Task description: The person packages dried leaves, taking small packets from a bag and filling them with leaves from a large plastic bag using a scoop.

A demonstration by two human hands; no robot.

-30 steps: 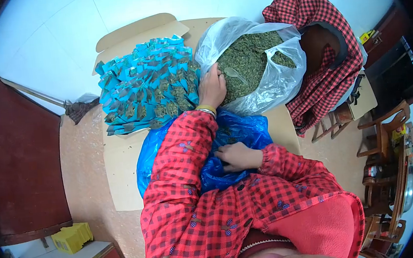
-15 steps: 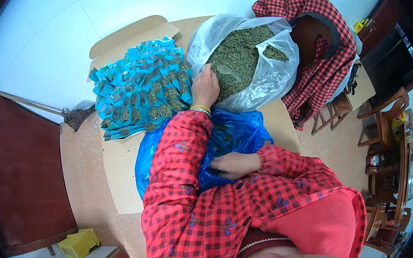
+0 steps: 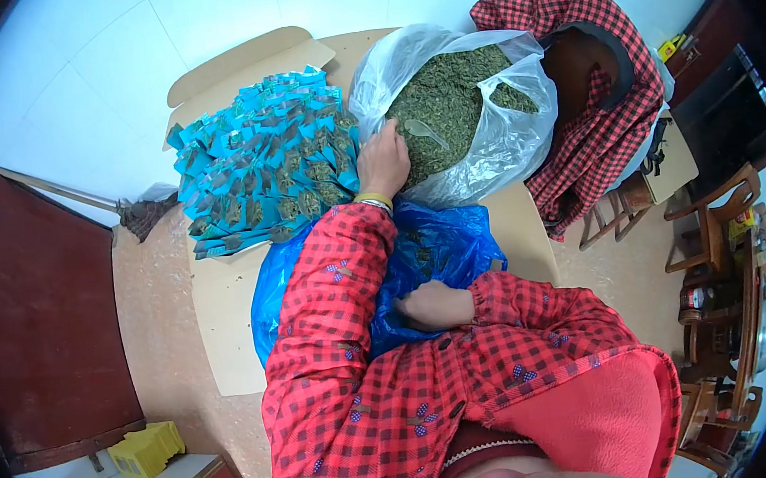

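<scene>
My left hand (image 3: pixel 382 160) reaches forward, fingers bent, between a mass of small blue packets (image 3: pixel 258 159) and a clear plastic bag (image 3: pixel 508 160) of dried green leaves (image 3: pixel 443 97). Its fingertips are by the bag's left edge; whether they pinch anything is hidden. A clear plastic spoon (image 3: pixel 426 132) lies on the leaves. Many packets stand upright with open tops, and dried leaf shows in them. Close to my body, my right hand (image 3: pixel 436 305) is curled into a fist over a blue plastic bag (image 3: pixel 460 232) with dark leaf bits inside. What that fist holds, if anything, is out of sight.
Cardboard (image 3: pixel 228 343) lies under the packets and bags. A checked red-and-black cloth (image 3: pixel 595 166) covers something at the right. Wooden chairs (image 3: pixel 718 219) stand farther right, and a yellow box (image 3: pixel 146 451) rests on a cabinet at lower left.
My right hand has curled tighter, its fingers now tucked under over the blue bag. My left hand has barely moved beside the clear bag.
</scene>
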